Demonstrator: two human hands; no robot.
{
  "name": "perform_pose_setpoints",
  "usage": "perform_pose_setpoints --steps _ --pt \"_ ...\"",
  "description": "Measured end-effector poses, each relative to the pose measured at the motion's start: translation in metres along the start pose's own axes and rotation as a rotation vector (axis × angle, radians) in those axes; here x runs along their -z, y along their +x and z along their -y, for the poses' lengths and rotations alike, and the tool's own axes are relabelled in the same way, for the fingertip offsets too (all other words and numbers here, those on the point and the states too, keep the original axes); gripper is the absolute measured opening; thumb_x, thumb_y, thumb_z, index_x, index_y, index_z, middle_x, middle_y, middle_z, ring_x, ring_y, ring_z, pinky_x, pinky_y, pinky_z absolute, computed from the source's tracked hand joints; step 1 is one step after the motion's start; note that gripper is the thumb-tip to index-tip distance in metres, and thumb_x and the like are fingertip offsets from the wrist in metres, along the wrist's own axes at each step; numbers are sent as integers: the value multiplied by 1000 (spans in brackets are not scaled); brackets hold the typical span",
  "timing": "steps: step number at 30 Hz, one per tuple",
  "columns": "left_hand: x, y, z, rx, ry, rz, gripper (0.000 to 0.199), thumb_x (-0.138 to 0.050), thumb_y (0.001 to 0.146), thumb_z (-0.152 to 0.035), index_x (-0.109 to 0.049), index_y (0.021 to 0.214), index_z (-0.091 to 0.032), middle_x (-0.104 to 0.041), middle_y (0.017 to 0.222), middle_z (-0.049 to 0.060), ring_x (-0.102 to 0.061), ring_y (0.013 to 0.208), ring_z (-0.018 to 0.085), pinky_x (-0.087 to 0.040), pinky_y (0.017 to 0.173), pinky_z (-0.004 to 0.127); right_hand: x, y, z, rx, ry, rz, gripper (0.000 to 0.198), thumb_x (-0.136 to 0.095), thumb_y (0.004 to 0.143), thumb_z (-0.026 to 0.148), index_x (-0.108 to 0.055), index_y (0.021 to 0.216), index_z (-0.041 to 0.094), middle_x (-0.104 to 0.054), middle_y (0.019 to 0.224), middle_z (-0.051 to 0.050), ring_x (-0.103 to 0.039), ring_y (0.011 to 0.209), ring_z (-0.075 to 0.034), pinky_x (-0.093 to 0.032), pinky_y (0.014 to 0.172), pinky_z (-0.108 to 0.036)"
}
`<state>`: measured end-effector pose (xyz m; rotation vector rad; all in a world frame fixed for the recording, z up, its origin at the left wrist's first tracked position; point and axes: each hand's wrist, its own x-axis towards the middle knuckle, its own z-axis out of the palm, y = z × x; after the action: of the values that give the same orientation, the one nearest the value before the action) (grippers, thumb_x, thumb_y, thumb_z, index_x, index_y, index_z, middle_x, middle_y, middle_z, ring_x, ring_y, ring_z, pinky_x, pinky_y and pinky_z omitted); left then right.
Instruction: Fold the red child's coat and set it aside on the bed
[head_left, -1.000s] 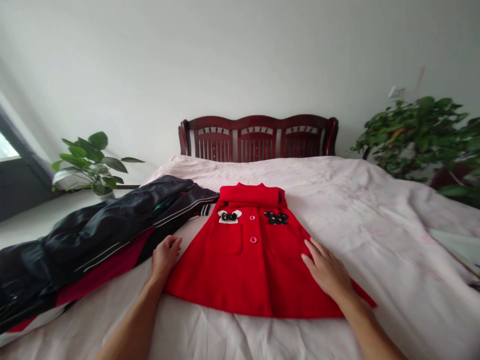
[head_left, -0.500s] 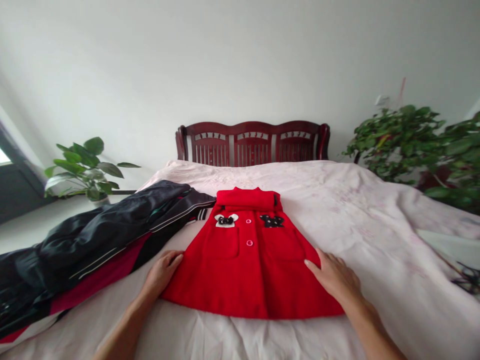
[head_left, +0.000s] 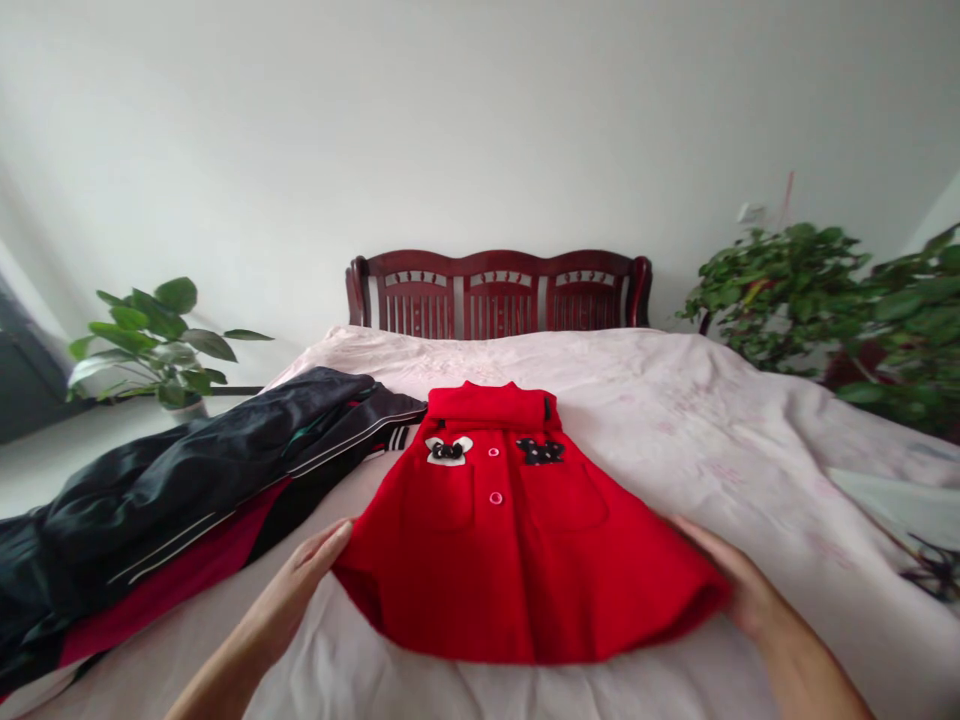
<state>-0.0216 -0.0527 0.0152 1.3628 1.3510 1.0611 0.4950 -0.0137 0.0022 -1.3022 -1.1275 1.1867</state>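
A red coat (head_left: 495,570) lies front up on the bed, its top part folded over toward me. Buttons run down its middle, with a pocket on either side and black-and-white appliqués above the pockets. My left hand (head_left: 311,560) is closed on the coat's lower left edge, the fingertips partly tucked behind the fabric. At the lower right edge, my right hand (head_left: 731,580) grips the cloth from the outside, most of its fingers hidden under it. Both lower corners are raised off the sheet, and the hem's middle sags between them. No sleeves show.
Dark jackets (head_left: 202,480) with white piping and a magenta panel are piled on the left, close to the coat. A pale floral sheet (head_left: 675,420) covers the bed. Behind stands a dark red wooden headboard (head_left: 499,295). Leafy plants (head_left: 780,290) flank the bed.
Both hands have moved from resting on the coat's side edges to its outer sides, fingers under the cloth. The lower corners have lifted and the hem now curls up at both ends.
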Motion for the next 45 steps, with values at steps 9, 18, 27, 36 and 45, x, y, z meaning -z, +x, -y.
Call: perform_pose_setpoints --steps 9,18,27,36,45 --pt "-42 18 -6 -454 760 679 74 -56 86 -20 -29 153 -40 -21 165 0 -21 150 31 -22 121 54 -94 0 -30 519 -707 379 46 -40 96 25 -55 139 32 -49 150 -3 -40 141 -22 -29 120 -47" --pt "-11 61 19 -751 1077 611 97 -66 73 -15 -20 154 -42 -22 165 3 -17 151 36 -4 118 69 -71 24 -2 838 -1258 686 68 -41 93 12 -26 154 36 -36 158 -1 -26 148 -21 -17 123 -50" --pt "-42 101 14 -1012 988 443 48 -52 94 -27 -46 142 -32 -62 137 8 -53 130 25 -28 120 46 -78 52 -8 868 -1161 628 57 -48 96 29 -36 151 35 -46 152 -6 -39 142 -24 -25 120 -51" --pt "-42 109 -74 -847 733 359 32 -48 94 -30 -64 121 -24 -70 120 10 -63 116 24 -44 108 38 -89 53 40 755 -752 335 32 -51 93 38 -72 112 26 -72 119 -7 -62 119 -26 -45 108 -46" --pt "-28 31 -45 -787 610 283 28 -53 93 -50 -70 107 -34 -71 112 4 -65 107 26 -54 94 38 -67 -32 28 713 -754 595 36 -59 87 53 -68 120 43 -66 130 -3 -50 133 -32 -33 116 -55"
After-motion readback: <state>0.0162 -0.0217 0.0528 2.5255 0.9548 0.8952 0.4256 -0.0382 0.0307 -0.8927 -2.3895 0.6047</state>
